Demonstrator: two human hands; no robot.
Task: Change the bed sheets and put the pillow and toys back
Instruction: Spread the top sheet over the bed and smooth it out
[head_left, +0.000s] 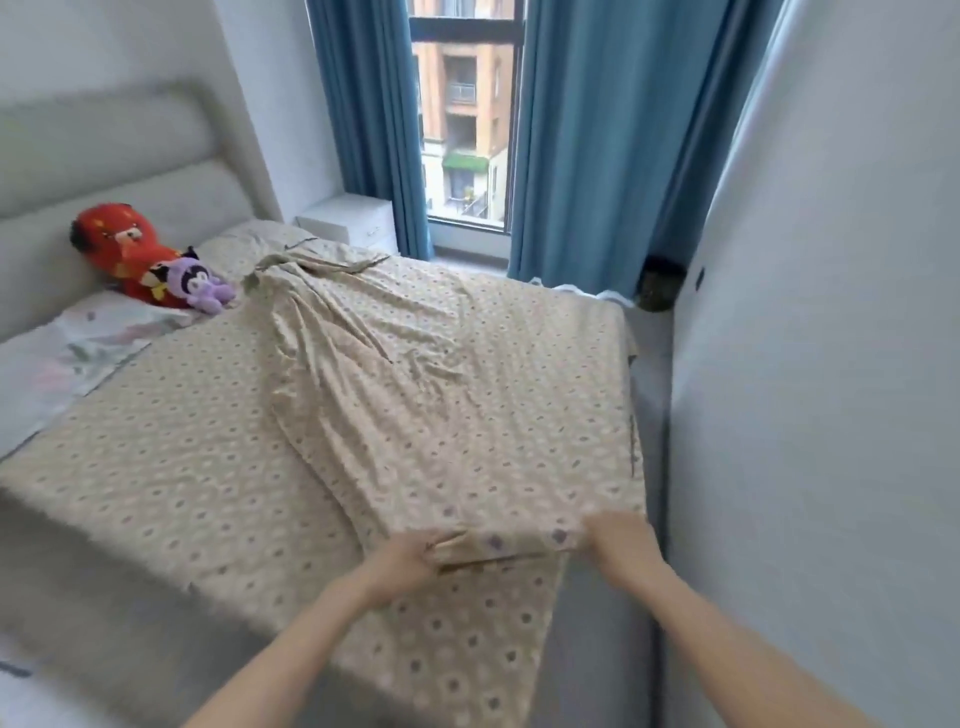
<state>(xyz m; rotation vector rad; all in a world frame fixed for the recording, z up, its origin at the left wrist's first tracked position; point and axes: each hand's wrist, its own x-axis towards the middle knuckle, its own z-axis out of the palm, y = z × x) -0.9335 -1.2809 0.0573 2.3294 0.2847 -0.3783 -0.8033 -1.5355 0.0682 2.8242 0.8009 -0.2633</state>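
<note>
A beige sheet with small purple flowers (218, 441) lies over the bed, bunched into long folds down its middle. At the foot corner my left hand (405, 558) grips a gathered edge of that sheet, and my right hand (621, 540) holds the same edge a little to the right. A red plush toy (122, 244) and a purple plush toy (195, 286) lean against the grey padded headboard (104, 156). A pillow in matching fabric (249, 244) lies at the head of the bed, beside the toys. A pale floral sheet (67, 358) shows at the left side.
A white wall (831, 364) stands close along the bed's right side, leaving a narrow gap. A white nightstand (353, 218) sits by the headboard. Blue curtains (597, 145) frame the window behind. A dark round object (660, 286) sits on the floor by the curtain.
</note>
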